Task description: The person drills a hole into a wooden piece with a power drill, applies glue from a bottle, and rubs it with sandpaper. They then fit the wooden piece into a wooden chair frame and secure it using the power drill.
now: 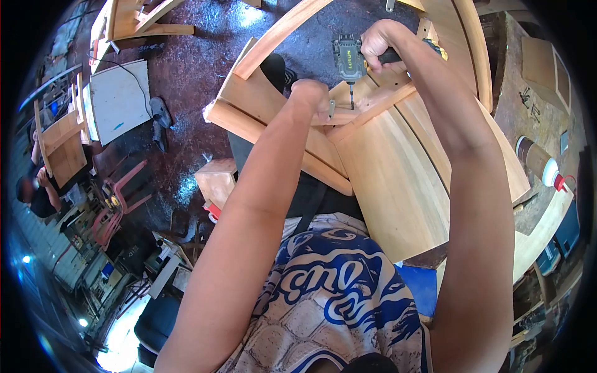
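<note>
By the person's lap spreads a wooden frame (395,186), with a worktop (515,68) to its right bearing a wooden box (538,67). Over the frame's inner corner is a drill (349,59), the right hand (378,46) wrapping its fingers around the handle. The left hand (311,96) curls its fingers beside a small metal plate (332,107); whether they pinch it I cannot tell. The thin bit (352,96) points at a rail (348,118).

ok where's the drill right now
Near the top centre of the head view, the drill is in the right hand, above and to the right of the left hand.
</note>
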`<act>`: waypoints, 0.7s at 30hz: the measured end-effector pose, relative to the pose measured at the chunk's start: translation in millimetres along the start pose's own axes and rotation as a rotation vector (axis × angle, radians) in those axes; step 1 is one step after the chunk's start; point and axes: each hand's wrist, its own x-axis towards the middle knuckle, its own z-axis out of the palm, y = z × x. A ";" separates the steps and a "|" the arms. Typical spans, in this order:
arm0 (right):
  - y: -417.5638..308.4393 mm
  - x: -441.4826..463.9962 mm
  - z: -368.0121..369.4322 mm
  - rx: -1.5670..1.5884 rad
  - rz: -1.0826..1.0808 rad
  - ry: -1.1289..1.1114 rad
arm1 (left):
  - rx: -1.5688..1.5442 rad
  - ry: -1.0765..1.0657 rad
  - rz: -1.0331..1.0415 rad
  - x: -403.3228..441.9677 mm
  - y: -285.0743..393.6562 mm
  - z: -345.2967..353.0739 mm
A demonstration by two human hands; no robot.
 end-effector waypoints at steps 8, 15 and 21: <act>-0.8 2.9 0.0 -0.007 0.004 0.002 | -0.011 0.005 -0.005 -1.9 1.5 -0.1; -1.5 -3.8 -1.4 0.027 -0.011 -0.113 | -0.033 -0.081 -0.014 8.8 -0.2 -0.3; 15.0 -10.8 8.9 0.099 -0.104 0.019 | 0.000 -0.057 0.032 21.2 -8.3 4.4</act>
